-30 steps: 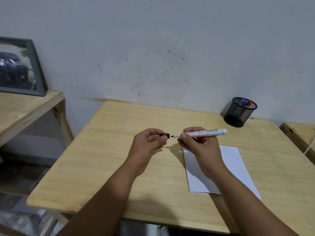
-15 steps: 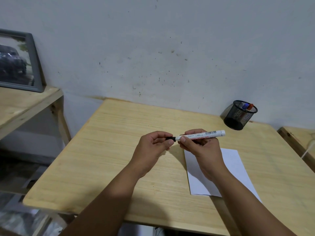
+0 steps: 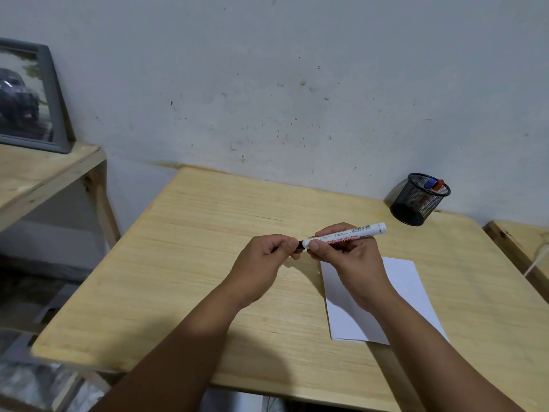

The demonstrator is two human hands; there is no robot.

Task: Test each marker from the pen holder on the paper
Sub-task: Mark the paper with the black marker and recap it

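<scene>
Item: marker (image 3: 346, 235), white barrel with printed label and barcode. Held level above the counter (image 3: 208, 233), just off the near-left corner of the paper (image 3: 401, 281). Long axis runs left to right across the view, rising slightly toward the right; the blunt tail points toward the pen holder (image 3: 420, 199), the writing end points left.

Item: right hand (image 3: 347, 257). Fingers and thumb curled around the marker barrel, thumb pressed near the writing end. Hovers over the paper's near-left portion.

Item: left hand (image 3: 267, 257). Fingers curled, pinching a small black cap (image 3: 298, 244) at the marker's left end. Cap and barrel meet end to end, on the same axis; whether the cap is fully seated cannot be told.

Item: paper, white sheet, flat on the counter, directly under and right of the right hand. No marks are legible on the visible part.

Item: pen holder, black mesh cup, at the far right of the counter beyond the paper, against the wall (image 3: 297, 84). Holds a blue-capped marker (image 3: 427, 184) and a red-capped marker (image 3: 438, 185), only their tops showing.

Assessment: cap and tip share one line, so the coming move is likely a straight push or pull along the barrel. The right hand is the nearer to both paper and pen holder.

Also present: framed picture (image 3: 26, 96) on a side shelf (image 3: 38, 173), well left of the paper.
</scene>
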